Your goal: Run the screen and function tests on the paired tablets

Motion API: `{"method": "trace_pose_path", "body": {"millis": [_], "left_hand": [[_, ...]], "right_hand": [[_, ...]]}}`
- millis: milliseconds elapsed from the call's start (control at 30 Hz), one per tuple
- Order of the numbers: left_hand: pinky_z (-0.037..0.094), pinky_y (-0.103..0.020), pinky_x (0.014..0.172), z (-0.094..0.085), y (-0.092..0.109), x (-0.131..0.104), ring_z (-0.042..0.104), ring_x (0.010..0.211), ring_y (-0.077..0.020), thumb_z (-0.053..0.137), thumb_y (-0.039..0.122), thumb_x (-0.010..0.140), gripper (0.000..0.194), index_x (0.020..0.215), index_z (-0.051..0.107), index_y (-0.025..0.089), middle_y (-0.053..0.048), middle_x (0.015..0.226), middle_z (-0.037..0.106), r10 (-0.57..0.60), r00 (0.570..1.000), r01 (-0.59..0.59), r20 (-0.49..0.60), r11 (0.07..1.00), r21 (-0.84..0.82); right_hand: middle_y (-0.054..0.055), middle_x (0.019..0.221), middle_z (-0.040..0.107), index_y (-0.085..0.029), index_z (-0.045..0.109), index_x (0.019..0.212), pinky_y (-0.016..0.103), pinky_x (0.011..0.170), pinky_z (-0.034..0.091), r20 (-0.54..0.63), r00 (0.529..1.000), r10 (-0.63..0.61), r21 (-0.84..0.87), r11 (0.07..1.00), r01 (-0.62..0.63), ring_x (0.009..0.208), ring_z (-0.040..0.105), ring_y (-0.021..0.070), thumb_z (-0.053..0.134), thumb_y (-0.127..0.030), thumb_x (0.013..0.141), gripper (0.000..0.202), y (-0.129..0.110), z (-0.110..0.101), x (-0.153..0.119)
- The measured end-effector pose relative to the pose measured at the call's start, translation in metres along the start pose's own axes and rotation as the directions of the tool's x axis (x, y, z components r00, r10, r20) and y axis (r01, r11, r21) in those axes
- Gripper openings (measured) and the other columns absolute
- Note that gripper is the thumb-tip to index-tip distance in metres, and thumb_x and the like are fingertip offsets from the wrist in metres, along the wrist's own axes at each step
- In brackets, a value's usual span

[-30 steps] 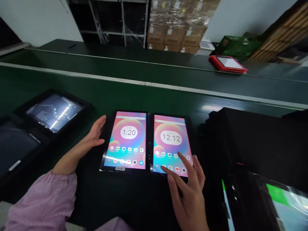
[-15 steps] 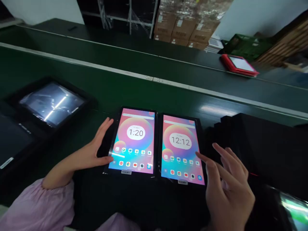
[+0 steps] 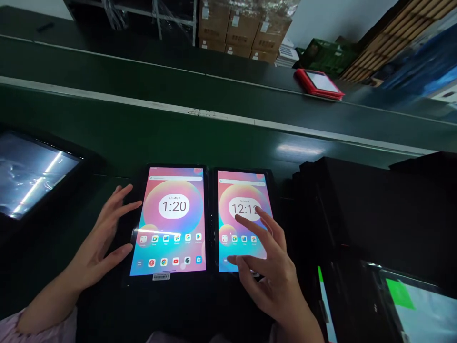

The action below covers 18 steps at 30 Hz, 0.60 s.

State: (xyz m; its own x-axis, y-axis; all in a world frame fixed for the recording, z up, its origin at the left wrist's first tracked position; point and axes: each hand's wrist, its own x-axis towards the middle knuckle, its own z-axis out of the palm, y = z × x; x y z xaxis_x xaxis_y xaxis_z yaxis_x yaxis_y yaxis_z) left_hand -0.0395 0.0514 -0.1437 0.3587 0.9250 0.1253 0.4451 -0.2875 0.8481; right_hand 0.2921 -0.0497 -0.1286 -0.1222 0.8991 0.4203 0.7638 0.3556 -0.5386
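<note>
Two lit tablets lie side by side on the dark green bench. The left tablet [image 3: 173, 224] shows 1:20; the right tablet [image 3: 239, 190] shows 12:12. Beside the left tablet's left edge is my left hand [image 3: 102, 238], fingers spread and holding nothing. Over the lower right part of the right tablet hovers or rests my right hand [image 3: 269, 267], its fingers apart and empty. One finger is at the lower left of that screen, and the hand hides some icons; whether it touches the glass I cannot tell.
Another tablet [image 3: 30, 171] lies at the left edge. Black boxes [image 3: 371, 209] are stacked on the right, with a device bearing a green sticker [image 3: 400, 293] in front. Farther back are a red-cased device [image 3: 319, 84], brown cartons [image 3: 243, 28] and a green crate [image 3: 323, 55].
My right hand has moved left, from the right tablet's right edge to over its screen. My left hand has drawn slightly away from the left tablet. The view has shifted to the right.
</note>
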Motion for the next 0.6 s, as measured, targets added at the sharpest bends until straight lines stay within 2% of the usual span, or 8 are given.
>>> {"method": "trace_pose_path", "body": {"millis": [100,200,333,467,600], "left_hand": [[0.014,-0.063,0.128,-0.0025,-0.0004,0.0,0.012,0.162,-0.0313,0.062,0.033,0.096,0.049,0.142,0.058,0.049,0.006,0.169,0.034,0.017,1.0,-0.017,-0.018,1.0,0.011],[0.016,-0.065,0.127,-0.0026,-0.0028,-0.0005,0.01,0.162,-0.0349,0.063,0.04,0.095,0.049,0.143,0.056,0.048,0.004,0.171,0.03,-0.054,0.998,0.054,0.015,0.998,0.024],[0.014,-0.066,0.127,-0.0006,-0.0056,-0.0003,0.011,0.162,-0.0359,0.061,0.044,0.097,0.046,0.143,0.057,0.047,0.004,0.171,0.031,-0.051,0.998,0.051,0.024,0.999,-0.009],[0.018,-0.061,0.129,-0.0025,-0.007,0.0023,0.022,0.16,-0.0326,0.058,0.041,0.1,0.039,0.139,0.062,0.043,0.003,0.164,0.043,0.001,0.998,-0.005,-0.069,0.999,-0.053],[0.024,-0.055,0.13,-0.0047,-0.0069,0.004,0.032,0.156,-0.0307,0.06,0.037,0.1,0.036,0.135,0.067,0.04,0.001,0.154,0.053,0.055,0.986,-0.069,-0.158,0.994,-0.082]], "right_hand": [[0.0,0.159,0.049,-0.024,0.073,0.066,0.058,0.107,0.054,0.102,0.995,0.015,-0.009,1.0,-0.014,0.156,0.028,0.0369,0.06,-0.013,0.09,0.03,-0.0023,-0.0016,-0.0008],[0.002,0.157,0.05,-0.023,0.07,0.063,0.056,0.105,0.056,0.124,0.992,0.029,-0.022,0.999,-0.027,0.156,0.028,0.0362,0.059,-0.014,0.092,0.032,-0.0032,-0.0011,-0.0015],[0.005,0.148,0.058,-0.022,0.07,0.068,0.053,0.104,0.058,0.016,1.0,0.008,0.013,1.0,-0.008,0.15,0.04,0.0352,0.061,-0.01,0.09,0.027,-0.0018,-0.0014,-0.0027],[0.007,0.125,0.071,-0.021,0.076,0.085,0.044,0.091,0.063,-0.154,0.988,0.023,-0.013,1.0,-0.026,0.13,0.059,0.0287,0.063,-0.006,0.09,0.021,0.0024,-0.0027,-0.0008],[0.006,0.111,0.074,-0.024,0.079,0.09,0.041,0.08,0.064,-0.252,0.966,0.053,-0.045,0.997,-0.066,0.117,0.066,0.0261,0.062,-0.006,0.091,0.025,0.0032,-0.004,0.0027]]}}
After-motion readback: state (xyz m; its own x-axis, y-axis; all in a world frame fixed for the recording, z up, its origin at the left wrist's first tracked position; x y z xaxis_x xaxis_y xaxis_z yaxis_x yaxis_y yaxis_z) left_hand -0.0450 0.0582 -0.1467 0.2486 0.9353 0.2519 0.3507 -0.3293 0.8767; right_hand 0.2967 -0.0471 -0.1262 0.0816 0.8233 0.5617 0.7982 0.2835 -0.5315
